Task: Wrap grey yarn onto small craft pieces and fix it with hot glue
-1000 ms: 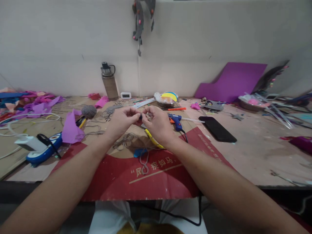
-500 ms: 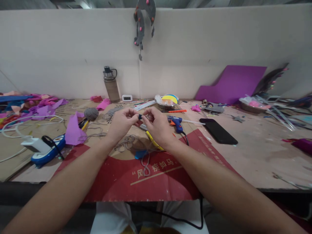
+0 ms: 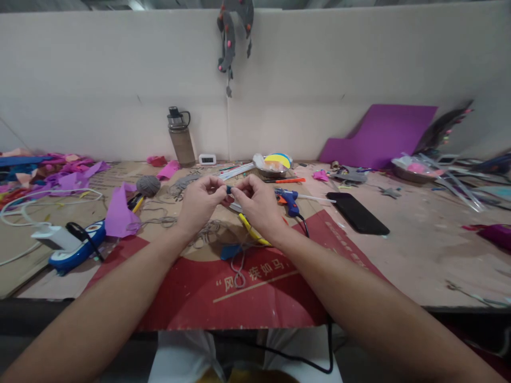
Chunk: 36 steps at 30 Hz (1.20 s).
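My left hand [image 3: 202, 201] and my right hand [image 3: 257, 202] meet above the middle of the table, fingertips pinched together on a small dark blue piece [image 3: 229, 189] held between them. What the piece is cannot be made out. Grey string [image 3: 207, 232] lies tangled on the cardboard just below my hands, with a loop [image 3: 238, 276] trailing toward me. A yellow-handled tool [image 3: 251, 231] and a blue scrap [image 3: 230, 251] lie under my right wrist.
A blue glue gun [image 3: 290, 200] and a black phone [image 3: 357, 213] lie right of my hands. A grey yarn ball [image 3: 148, 185], purple paper [image 3: 118, 214] and a charger [image 3: 56, 239] sit left. A water bottle [image 3: 181, 137] and a purple sheet [image 3: 379, 135] stand by the back wall.
My hands have stayed pinched together at the same spot; the fingers shifted slightly on the small piece. The view tilted up a little.
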Tool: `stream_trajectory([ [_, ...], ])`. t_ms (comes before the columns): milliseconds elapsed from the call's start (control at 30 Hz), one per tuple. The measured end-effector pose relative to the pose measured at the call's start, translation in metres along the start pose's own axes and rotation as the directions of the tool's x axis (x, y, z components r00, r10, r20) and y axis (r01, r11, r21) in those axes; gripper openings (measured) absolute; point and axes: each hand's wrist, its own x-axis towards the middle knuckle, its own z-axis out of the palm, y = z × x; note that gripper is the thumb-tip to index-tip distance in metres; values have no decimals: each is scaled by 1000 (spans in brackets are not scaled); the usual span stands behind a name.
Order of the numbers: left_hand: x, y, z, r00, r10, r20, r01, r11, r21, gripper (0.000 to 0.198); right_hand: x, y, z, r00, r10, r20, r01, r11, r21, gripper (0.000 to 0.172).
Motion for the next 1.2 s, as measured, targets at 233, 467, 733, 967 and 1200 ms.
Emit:
stream_trajectory([
  [233, 1, -2, -1, 999, -21, 25, 23, 995, -93, 11, 4, 3, 2, 985, 163, 53, -170, 963, 207, 14],
  [467, 5, -7, -1, 963, -209, 168, 248, 932, -264, 15, 7, 4, 1, 954, 293, 63, -296, 888, 353, 10],
  [733, 7, -3, -1, 943, -261, 206, 317, 890, -327, 16, 9, 4, -2, 943, 333, 23, -322, 889, 326, 11],
  [967, 3, -4, -2, 986, -81, 143, 91, 994, -65, 20, 9, 7, -1, 970, 242, 14, -238, 938, 251, 9],
  [1200, 7, -5, -6, 998, -58, 25, 59, 998, -38, 15, 1, 5, 3, 994, 102, 30, -104, 991, 81, 14],
])
